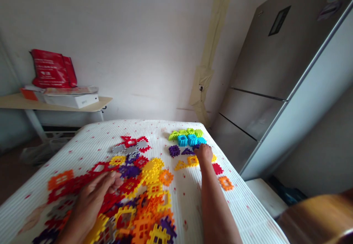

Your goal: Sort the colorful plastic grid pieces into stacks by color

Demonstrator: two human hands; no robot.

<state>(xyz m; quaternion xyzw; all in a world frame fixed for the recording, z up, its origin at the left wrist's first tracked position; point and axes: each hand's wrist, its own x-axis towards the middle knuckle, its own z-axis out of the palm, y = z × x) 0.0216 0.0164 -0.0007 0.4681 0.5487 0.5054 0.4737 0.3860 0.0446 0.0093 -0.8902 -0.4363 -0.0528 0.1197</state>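
My left hand (pixel 96 190) is over the left part of a heap of interlocking plastic building tiles. Its fingers are loosely curled, slightly apart from the thumb, with nothing visible between them. Red tiles (pixel 129 186), orange tiles (pixel 143 222) and yellow tiles (pixel 152 168) lie around it. On the right, my right hand (pixel 204 154) is closed at the row of dark purple tiles, its fingertips partly hidden. A purple tile (pixel 196 147) shows at its fingers. Beside it lie a purple triangle (pixel 188 151) and another purple tile (pixel 174 151).
Sorted rows stand on the right: lime green tiles (pixel 186 133), light blue tiles (pixel 182 140), yellow tiles (pixel 192 161), a red tile (pixel 217 169) and an orange tile (pixel 226 183). A patterned white cloth (pixel 187 200) covers the table. A refrigerator (pixel 256 78) stands right of it.
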